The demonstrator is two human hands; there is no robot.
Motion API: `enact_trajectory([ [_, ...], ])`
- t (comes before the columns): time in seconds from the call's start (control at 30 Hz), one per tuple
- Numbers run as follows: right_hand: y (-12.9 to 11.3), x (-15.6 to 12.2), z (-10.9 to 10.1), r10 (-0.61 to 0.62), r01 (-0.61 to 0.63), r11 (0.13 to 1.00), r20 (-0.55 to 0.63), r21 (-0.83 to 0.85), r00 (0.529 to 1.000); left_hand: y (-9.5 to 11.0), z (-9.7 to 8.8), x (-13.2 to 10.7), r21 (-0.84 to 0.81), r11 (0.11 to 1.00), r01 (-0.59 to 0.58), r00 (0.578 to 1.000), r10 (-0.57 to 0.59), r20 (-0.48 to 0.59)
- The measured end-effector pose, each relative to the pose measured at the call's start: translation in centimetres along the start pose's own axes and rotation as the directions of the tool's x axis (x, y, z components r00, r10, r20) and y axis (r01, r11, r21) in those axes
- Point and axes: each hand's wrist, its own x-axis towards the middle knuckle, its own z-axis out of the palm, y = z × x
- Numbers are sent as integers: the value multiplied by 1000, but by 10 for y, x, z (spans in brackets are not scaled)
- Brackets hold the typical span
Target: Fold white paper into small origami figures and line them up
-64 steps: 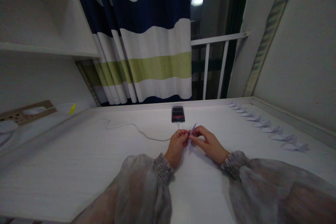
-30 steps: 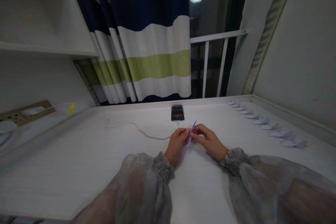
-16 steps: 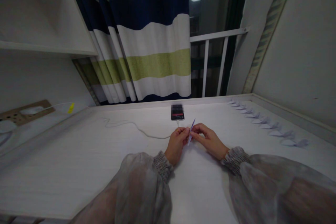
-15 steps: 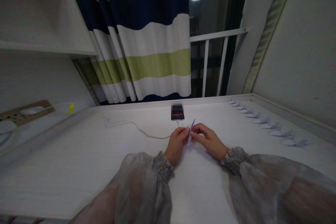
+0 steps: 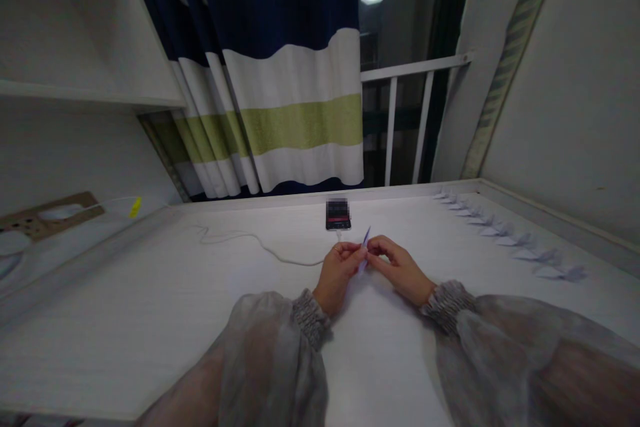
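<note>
Between my two hands is a small piece of folded paper point(image 5: 367, 239), pale purple-white, held on edge above the white desk point(image 5: 150, 320). My left hand point(image 5: 337, 273) pinches it between thumb and fingers from the left. From the right, my right hand point(image 5: 400, 267) has its thumb and fingertips closed on the same paper. The fingers hide much of its middle, so its exact folded shape is unclear. Just beyond my hands lies a phone point(image 5: 339, 215) with a charging cable point(image 5: 280, 256) plugged into its near end.
Along the right side of the desk stands a row of several folded paper figures point(image 5: 520, 240). A power strip point(image 5: 50, 217) with plugs is at the left wall. A striped curtain point(image 5: 300, 80) and white window railing point(image 5: 417, 69) rise behind the desk.
My left thumb has shifted slightly up and right over the paper, covering more of it. The paper's angle has changed a little; both hands stay in place.
</note>
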Motion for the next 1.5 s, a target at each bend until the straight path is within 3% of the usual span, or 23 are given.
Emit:
enact_trajectory([
  [0.27,1,-1,3,81,-81,996,-3,39,997,3,4,-5,-20,993,-116,993,117,12],
  [0.4,-2,-2,4,56,-57,998,-25,-31,998,4,8,-8,6,982,-188,980,187,67],
  [0.6,-2,-1,3,-34,27,990,-53,-140,998,5,11,-12,-30,989,-147,977,150,149],
  [0.77,-2,0,1,-132,106,963,-89,-249,987,5,10,-11,-75,993,-89,991,96,95],
  [1.0,-1,-1,2,-225,198,910,-35,-364,974,5,9,-7,-210,977,21,1000,-20,5],
  [1.2,0,-5,1,-322,309,877,27,-368,946,5,8,-7,-223,959,176,979,-147,141],
  [1.5,-5,-4,-2,-409,345,840,-72,-420,910,3,6,-6,-122,991,46,987,-27,160],
])
